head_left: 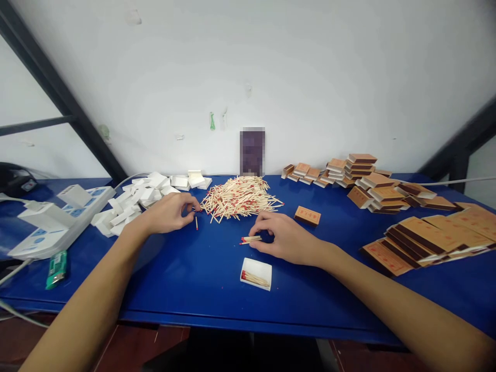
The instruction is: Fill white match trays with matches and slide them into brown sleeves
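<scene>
My left hand rests on the blue table at the left edge of a heap of red-tipped matches, its fingertips pinched on matches there. One loose match lies just below it. My right hand is closed on a small bundle of matches whose red tips point left. A white inner tray with a few matches in it lies in front of that hand. A single brown matchbox sleeve lies behind my right hand.
White inner trays are heaped at the back left beside white power strips. A green lighter lies near the left edge. Brown matchboxes are stacked at the back right; flattened sleeves spread at the right.
</scene>
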`<state>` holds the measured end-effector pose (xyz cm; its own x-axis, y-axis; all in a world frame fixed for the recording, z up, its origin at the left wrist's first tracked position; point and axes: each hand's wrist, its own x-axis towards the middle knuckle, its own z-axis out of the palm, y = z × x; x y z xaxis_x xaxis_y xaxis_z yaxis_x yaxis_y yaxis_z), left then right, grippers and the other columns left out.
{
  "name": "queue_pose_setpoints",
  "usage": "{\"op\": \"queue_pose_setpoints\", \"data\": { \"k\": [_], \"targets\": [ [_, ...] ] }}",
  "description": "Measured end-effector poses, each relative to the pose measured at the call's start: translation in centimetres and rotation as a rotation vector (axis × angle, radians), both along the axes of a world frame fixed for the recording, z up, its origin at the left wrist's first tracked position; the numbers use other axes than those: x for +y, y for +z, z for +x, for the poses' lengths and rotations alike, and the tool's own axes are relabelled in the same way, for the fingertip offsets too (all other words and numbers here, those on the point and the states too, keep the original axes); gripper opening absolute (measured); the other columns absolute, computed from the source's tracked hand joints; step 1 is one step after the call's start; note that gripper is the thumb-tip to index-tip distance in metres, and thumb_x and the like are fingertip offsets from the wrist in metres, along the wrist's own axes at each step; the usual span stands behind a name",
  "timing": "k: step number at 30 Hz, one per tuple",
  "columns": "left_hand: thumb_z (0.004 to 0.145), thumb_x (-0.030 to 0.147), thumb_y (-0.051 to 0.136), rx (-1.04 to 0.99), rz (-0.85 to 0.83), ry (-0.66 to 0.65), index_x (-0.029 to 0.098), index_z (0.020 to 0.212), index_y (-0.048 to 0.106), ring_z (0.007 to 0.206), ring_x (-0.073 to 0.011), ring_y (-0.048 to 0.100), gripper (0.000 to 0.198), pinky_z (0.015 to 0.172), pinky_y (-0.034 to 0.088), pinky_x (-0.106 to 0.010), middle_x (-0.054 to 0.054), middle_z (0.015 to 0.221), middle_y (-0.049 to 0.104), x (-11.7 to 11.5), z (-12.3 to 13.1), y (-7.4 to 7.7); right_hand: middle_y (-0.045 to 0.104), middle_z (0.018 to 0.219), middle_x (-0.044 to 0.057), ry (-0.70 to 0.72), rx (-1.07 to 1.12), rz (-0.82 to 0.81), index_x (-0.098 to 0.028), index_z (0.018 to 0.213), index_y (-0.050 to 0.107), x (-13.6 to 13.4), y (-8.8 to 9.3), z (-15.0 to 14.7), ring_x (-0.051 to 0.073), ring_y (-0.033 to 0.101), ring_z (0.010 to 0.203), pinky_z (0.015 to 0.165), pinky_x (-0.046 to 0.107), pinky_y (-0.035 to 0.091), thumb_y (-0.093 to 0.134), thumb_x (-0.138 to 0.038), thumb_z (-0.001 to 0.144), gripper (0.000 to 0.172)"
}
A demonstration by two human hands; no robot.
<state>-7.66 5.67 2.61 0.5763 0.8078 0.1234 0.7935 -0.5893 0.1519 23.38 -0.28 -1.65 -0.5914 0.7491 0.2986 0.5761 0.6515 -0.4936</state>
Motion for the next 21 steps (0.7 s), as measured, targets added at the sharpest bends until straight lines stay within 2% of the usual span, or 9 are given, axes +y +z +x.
{"op": "queue_pose_setpoints", "data": {
  "k": [5,9,13,16,18,21],
  "targets": [
    [0.077,0.025,0.056,0.002,-0.133,-0.06,0.018,0.088,0.069,0.061,-0.0132,0.055,0.019,0.058,0.04,-0.024,-0.001,0.071,0.062,0.0,0.1,-0.4,0.061,0.079,0.0,0.033,0.0,-0.015,-0.021,0.082,0.071,-0.2,0.3,0.0,0.012,0.054,0.072,0.066,0.027,0.04,0.065,-0.025,0.086,0.009],
    [0.081,0.025,0.055,-0.074,-0.142,-0.135,0.018,0.085,0.067,0.06,-0.0116,0.053,0.015,0.058,0.039,-0.023,0.0,0.071,0.062,-0.4,1.5,-1.0,0.062,0.081,0.001,0.048,0.006,-0.013,-0.02,0.083,0.07,-0.4,0.5,-0.1,0.013,0.056,0.075,0.069,0.027,0.041,0.063,-0.025,0.087,0.009],
    [0.084,0.02,0.052,-0.102,-0.079,-0.214,0.017,0.084,0.066,0.059,-0.0109,0.049,0.014,0.058,0.036,-0.023,0.001,0.067,0.058,-1.3,3.6,-1.7,0.062,0.081,0.002,-0.083,0.01,0.062,-0.019,0.088,0.069,0.1,0.2,-0.1,0.015,0.056,0.076,0.068,0.028,0.042,0.058,-0.022,0.089,0.011],
    [0.085,0.02,0.053,-0.089,-0.011,-0.26,0.018,0.084,0.065,0.064,-0.012,0.051,0.013,0.062,0.038,-0.024,0.001,0.07,0.058,-2.0,4.8,-2.1,0.063,0.088,0.003,-0.189,0.01,0.129,-0.019,0.102,0.067,0.8,-0.3,0.0,0.015,0.057,0.074,0.067,0.029,0.043,0.057,-0.018,0.087,0.018],
    [0.088,0.023,0.053,-0.099,0.059,-0.246,0.019,0.088,0.064,0.069,-0.0135,0.054,0.012,0.066,0.04,-0.025,0.001,0.073,0.058,-2.4,5.4,-2.5,0.063,0.099,0.006,-0.235,0.012,0.18,-0.02,0.113,0.063,1.3,-0.4,0.1,0.017,0.059,0.077,0.07,0.031,0.046,0.057,-0.017,0.086,0.027],
    [0.09,0.032,0.056,-0.16,0.21,-0.143,0.019,0.1,0.062,0.078,-0.0172,0.058,0.017,0.071,0.045,-0.029,-0.002,0.086,0.062,-2.4,6.4,-3.1,0.062,0.108,0.009,-0.271,-0.005,0.281,-0.019,0.119,0.06,1.8,-0.4,-0.2,0.023,0.06,0.091,0.079,0.037,0.049,0.058,-0.016,0.085,0.034]
  ]
}}
